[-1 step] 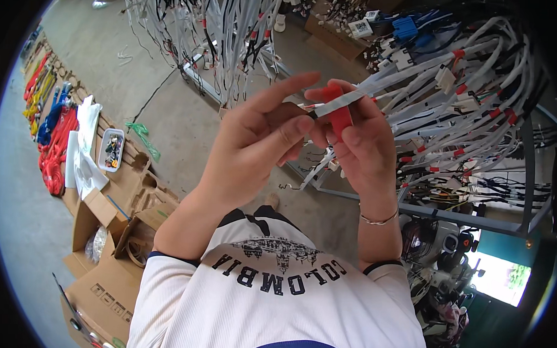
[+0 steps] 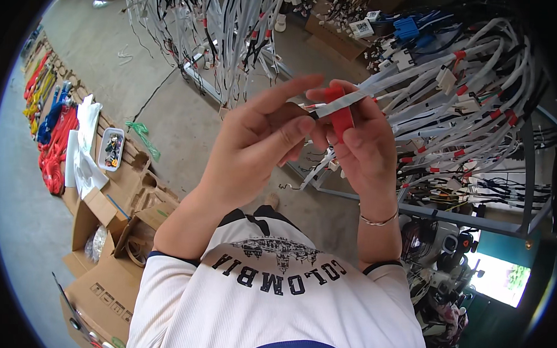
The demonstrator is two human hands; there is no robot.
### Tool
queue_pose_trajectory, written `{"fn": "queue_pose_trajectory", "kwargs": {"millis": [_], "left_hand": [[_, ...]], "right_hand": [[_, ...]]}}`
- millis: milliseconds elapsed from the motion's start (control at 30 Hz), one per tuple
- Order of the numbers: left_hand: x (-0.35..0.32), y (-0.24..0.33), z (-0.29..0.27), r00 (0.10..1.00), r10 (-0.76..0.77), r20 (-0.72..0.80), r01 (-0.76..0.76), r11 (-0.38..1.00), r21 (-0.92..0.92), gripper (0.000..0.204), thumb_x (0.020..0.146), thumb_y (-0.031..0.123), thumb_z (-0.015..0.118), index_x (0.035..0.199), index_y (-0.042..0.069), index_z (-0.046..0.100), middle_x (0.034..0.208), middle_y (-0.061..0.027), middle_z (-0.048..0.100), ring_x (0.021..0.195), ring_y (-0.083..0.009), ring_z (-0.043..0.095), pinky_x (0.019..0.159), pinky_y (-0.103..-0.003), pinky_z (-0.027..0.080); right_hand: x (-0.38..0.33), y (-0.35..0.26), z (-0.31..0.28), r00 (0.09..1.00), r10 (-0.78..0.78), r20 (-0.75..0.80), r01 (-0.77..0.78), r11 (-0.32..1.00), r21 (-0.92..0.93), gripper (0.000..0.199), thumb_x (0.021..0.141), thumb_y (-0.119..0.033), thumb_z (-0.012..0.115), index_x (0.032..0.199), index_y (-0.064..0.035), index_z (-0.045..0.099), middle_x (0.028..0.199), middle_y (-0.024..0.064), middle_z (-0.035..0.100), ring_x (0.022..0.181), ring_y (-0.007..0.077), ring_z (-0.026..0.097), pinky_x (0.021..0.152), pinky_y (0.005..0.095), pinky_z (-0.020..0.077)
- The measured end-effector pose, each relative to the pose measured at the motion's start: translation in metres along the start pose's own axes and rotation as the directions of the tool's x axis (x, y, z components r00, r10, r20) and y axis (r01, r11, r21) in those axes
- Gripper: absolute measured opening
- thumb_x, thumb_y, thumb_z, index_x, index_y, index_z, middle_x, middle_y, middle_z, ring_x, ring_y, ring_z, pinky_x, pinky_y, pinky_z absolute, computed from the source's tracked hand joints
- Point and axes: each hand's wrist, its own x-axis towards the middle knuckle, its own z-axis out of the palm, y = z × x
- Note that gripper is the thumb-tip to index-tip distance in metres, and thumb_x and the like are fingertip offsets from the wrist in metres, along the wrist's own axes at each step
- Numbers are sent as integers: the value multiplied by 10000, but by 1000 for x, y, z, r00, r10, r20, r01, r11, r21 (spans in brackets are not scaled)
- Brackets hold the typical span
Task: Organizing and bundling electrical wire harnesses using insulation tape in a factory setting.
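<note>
Little changed: left hand (image 2: 255,139) pinching white sleeve (image 2: 337,107), right hand (image 2: 369,149) holding red strip (image 2: 343,122) behind it; progress apparently slight.

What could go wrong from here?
The glossy red flat strip lies across the flat white-sleeved cable, so it might crease or sit crooked in the right hand. The left hand seems to pinch only the cable's dark end, which may slip. The dense, red-banded white cable bundle close by could snag it.
</note>
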Motion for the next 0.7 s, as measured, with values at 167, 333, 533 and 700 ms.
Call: {"fn": "queue_pose_trajectory", "kwargs": {"millis": [167, 333, 533, 700], "left_hand": [[2, 1, -1, 998, 26, 60, -29, 998, 61, 405, 936, 83, 526, 1313, -58, 477, 757, -61, 620, 579, -49, 423, 515, -184, 311], [3, 6, 6, 998, 30, 62, -32, 999, 30, 397, 919, 82, 512, 1294, -49, 509, 733, -41, 604, 574, -34, 405, 514, -183, 290], [1, 13, 4, 992, -58, 116, 56, 998, 24, 381, 904, -3, 441, 1271, -38, 541, 850, -18, 589, 782, -70, 520, 731, -218, 434], [1, 5, 7, 997, 27, 67, -32, 996, 79, 377, 910, 73, 484, 1262, -47, 547, 714, -38, 601, 572, -35, 403, 520, -181, 292]], "right_hand": [[-1, -1, 4, 1000, -30, 6, 30, 999, -39, 597, 857, -224, 682, 1315, 25, 392, 1221, 162, 554, 947, 184, 593, 817, 304, 487], [-3, -1, 1, 1000, -7, 22, 8, 999, -38, 624, 847, -235, 695, 1317, 35, 387, 1199, 150, 562, 925, 179, 594, 800, 301, 493], [-7, -1, -2, 1000, -12, 1, 12, 999, -46, 650, 841, -244, 701, 1326, 44, 380, 1183, 131, 570, 914, 171, 595, 788, 303, 501], [-7, -1, -3, 1000, -26, 14, 27, 997, -68, 659, 830, -244, 708, 1325, 48, 385, 1146, 120, 582, 899, 170, 600, 781, 301, 505]]}}
